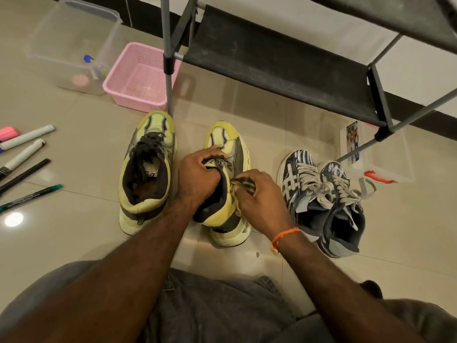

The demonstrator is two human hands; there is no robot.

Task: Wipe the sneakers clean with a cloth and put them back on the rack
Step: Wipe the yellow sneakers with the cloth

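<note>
Sneaker (232, 154) at centre frame pointing up-frame: I'm gripping its collar with left hand (197, 177), right hand (262, 196) pinching cloth (243, 184) against its right side.

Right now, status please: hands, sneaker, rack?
Left hand grips yellow sneaker at its collar. Right hand presses cloth on its side. Rack shelf bare, nothing blocking.

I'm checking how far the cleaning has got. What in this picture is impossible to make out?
Head view:
- Cloth: mostly covered by the right hand, so its size is unclear.
- Held yellow sneaker: tongue and opening hidden by the left hand.
- Rack: upper shelves cut off by the top edge.
- Clear box contents: blurred.
</note>
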